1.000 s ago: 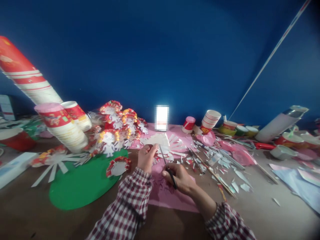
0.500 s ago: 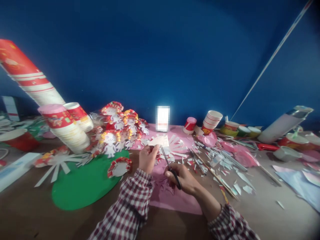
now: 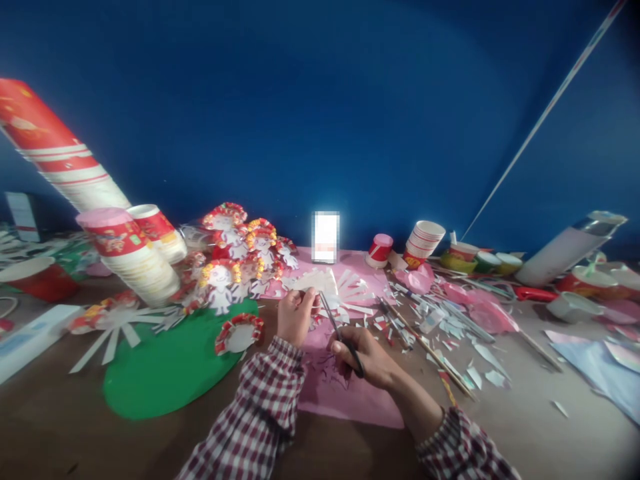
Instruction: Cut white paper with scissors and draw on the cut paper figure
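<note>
My right hand [image 3: 364,355] is closed round the black handles of a pair of scissors [image 3: 331,313], whose blades point up and away beside my left fingertips. My left hand [image 3: 295,316] pinches a piece of white paper [image 3: 320,281] near the blade tips; its lower edge is hidden behind my fingers. Beneath both hands lies a pink sheet [image 3: 345,407] with small dark snippets on it. Just past the scissors, a cup cut into white strips [image 3: 355,292] is spread out on the pink paper.
Left of my hands, a green oval sheet [image 3: 165,380] carries a red-rimmed paper ring [image 3: 239,335]. Paper dolls [image 3: 220,283] and stacked paper cups [image 3: 131,263] stand behind it. On the right are paper scraps [image 3: 450,327], a wooden stick [image 3: 435,357] and more cups [image 3: 424,243].
The white paper has turned in my left fingers and now reaches further left. Both hands have stayed in nearly the same place, with the scissors still in the right.
</note>
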Demonstrator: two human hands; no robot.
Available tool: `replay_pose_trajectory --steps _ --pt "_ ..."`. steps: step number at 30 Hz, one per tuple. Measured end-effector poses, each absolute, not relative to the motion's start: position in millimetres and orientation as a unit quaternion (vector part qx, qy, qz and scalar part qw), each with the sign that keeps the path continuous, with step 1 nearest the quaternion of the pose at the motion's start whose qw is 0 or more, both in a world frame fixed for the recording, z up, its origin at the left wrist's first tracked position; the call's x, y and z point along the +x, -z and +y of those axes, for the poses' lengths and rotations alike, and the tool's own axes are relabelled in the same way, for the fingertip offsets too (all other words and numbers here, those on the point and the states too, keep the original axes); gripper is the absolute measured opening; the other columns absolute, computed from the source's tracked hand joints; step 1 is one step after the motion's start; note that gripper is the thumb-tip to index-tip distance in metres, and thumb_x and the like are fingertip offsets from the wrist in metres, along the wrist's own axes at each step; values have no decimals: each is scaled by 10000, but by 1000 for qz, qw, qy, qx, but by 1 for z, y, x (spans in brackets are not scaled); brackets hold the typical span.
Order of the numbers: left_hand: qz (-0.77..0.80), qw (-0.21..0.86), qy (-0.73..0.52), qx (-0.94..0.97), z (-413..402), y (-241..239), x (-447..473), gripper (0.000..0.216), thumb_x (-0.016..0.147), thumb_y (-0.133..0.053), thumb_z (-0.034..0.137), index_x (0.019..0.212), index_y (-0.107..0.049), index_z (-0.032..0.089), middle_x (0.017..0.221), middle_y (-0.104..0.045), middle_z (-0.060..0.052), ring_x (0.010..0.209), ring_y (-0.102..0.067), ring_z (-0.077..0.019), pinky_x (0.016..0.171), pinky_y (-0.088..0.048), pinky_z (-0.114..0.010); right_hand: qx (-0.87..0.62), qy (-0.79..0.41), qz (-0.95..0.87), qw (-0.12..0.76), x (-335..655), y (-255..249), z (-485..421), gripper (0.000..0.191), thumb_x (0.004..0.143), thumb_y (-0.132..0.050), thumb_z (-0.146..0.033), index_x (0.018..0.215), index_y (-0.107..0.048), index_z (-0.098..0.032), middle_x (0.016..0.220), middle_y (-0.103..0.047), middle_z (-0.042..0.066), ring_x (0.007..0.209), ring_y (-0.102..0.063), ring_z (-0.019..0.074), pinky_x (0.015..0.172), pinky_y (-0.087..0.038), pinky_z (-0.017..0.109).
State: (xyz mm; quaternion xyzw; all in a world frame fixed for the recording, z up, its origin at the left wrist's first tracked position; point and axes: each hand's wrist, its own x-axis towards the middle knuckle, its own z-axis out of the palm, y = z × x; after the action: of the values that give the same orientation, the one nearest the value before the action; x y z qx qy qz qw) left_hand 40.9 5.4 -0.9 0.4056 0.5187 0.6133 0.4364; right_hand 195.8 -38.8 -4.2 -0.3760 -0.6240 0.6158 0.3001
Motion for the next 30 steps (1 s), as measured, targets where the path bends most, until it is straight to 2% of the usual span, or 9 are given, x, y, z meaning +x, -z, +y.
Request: replay_pose_trajectory --steps 13,30 --pt "538 377 -605 450 9 9 39 326 734 -565 429 561 -541 154 536 -593 -19 497 -550 -124 464 -426 -221 -376 -616 -628 292 197 2 -39 373 737 -605 -496 731 -524 -132 471 -512 -29 413 -506 96 392 -368 170" --pt "602 262 -581 481 10 15 34 310 763 -523 439 613 -542 168 594 -630 -29 547 -585 -142 533 -449 -242 -361 -627 -634 271 199 3 -38 375 741 -607 -492 718 -516 -129 496 -532 -14 437 -531 102 401 -382 167"
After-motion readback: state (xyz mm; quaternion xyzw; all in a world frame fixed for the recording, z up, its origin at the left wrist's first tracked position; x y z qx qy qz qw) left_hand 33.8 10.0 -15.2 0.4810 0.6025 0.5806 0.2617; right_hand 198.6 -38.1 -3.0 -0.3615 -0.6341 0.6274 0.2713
